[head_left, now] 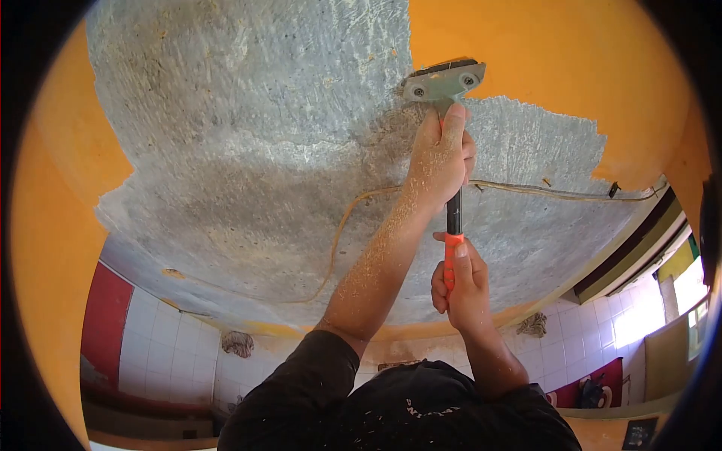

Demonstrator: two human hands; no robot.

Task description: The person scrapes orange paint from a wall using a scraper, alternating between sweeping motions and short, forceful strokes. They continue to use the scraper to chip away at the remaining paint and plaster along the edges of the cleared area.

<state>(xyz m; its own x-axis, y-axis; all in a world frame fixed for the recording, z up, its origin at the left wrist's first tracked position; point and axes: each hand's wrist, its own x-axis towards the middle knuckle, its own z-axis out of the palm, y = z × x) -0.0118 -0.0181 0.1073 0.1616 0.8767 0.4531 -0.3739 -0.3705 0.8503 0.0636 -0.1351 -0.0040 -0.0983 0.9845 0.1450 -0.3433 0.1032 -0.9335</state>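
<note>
A long-handled scraper (pixel 444 83) has its wide metal head, with two screws, pressed at the border between orange paint (pixel 541 52) and bare grey plaster (pixel 286 173). My left hand (pixel 442 158) is closed around the upper shaft, just below the head, with the thumb pointing up toward it. Lower down, my right hand (pixel 462 282) grips the red-orange handle end (pixel 454 252). Between the hands a black stretch of shaft shows. Pale flakes cover my left forearm (pixel 376 263) and speckle the dark shirt.
A thin cable (pixel 338 237) runs across the scraped plaster and on toward the right. Brownish bundles (pixel 238 343) sit against white wall tiles (pixel 158 338). A bright window (pixel 688 289) is at the right, with a red panel (pixel 105 323) at the left.
</note>
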